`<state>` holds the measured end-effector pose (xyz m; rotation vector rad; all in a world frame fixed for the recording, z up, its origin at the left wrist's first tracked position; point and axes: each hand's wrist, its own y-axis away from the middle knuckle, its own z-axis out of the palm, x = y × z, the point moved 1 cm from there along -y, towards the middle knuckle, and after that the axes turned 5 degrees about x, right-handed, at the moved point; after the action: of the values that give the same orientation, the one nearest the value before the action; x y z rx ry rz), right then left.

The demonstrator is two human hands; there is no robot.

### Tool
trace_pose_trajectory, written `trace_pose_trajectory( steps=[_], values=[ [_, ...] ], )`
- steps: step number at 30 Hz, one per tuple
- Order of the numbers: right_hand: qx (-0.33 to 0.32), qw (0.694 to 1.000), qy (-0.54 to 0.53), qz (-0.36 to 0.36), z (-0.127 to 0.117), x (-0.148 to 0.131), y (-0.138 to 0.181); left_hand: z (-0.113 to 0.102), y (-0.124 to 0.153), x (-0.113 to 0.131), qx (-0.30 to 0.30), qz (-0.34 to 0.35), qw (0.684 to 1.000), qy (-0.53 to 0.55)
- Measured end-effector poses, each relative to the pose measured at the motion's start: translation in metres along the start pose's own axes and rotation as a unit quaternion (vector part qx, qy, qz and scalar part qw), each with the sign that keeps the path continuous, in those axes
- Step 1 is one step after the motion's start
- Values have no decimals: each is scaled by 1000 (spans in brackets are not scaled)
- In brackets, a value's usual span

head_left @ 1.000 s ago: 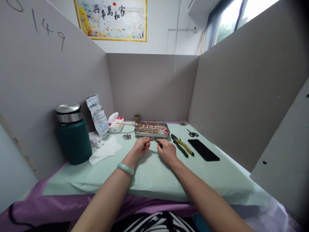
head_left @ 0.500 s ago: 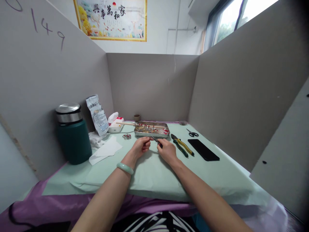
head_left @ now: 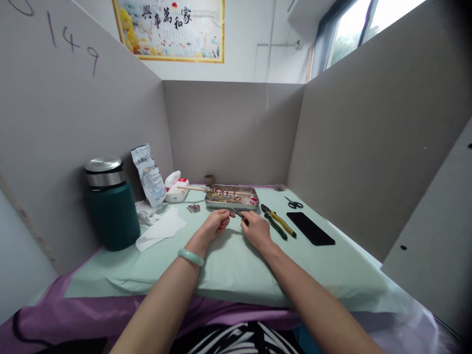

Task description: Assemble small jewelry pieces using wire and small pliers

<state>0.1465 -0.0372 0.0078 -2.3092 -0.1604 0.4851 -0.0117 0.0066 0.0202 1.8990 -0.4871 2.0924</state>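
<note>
Rising on three sides, grey partitions [head_left: 232,132] box in the tabletop [head_left: 236,265], covered in pale green. Over on the left stands the big teal flask [head_left: 112,214], upright with its silver lid on, and a pale pouch [head_left: 149,177] leans just behind it. Across to the far right, a black phone [head_left: 310,228] lies flat. Centre stage at the back, a metal tray [head_left: 221,205] carries a scatter of red, gold and clear bits, a pale stick [head_left: 191,189] lying across its rim and poking out to the left. Beside the phone, yellow-and-green pliers [head_left: 273,215] rest, handles spread.

And now the hands, close together just in front of the tray! The right hand [head_left: 257,230] is wrapped around a slim dark-handled tool [head_left: 239,215], its tip angled up and left. The left hand [head_left: 217,222], a green bangle [head_left: 191,257] at its wrist, has its fingers curled in. Scissors [head_left: 294,203] lie beyond the phone; a small beaded heap [head_left: 193,209] sits left of the tray. Tiniest of all, a little piece [head_left: 232,214] is pinched in the left fingertips, right at the tool's tip, too small to identify.
</note>
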Motion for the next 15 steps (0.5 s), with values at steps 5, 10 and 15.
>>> trace_pose_trajectory(
  steps=[5,10,15],
  values=[
    [-1,1000,-8,4,0,0,0,0,2,3,-10,3,1000,-18],
    [3,999,-37,15,2,0,-1,0,2,3,-23,17,1000,-3],
    [-1,998,-65,18,4,1,-1,-1,1,3,-38,18,999,-4]
  ],
)
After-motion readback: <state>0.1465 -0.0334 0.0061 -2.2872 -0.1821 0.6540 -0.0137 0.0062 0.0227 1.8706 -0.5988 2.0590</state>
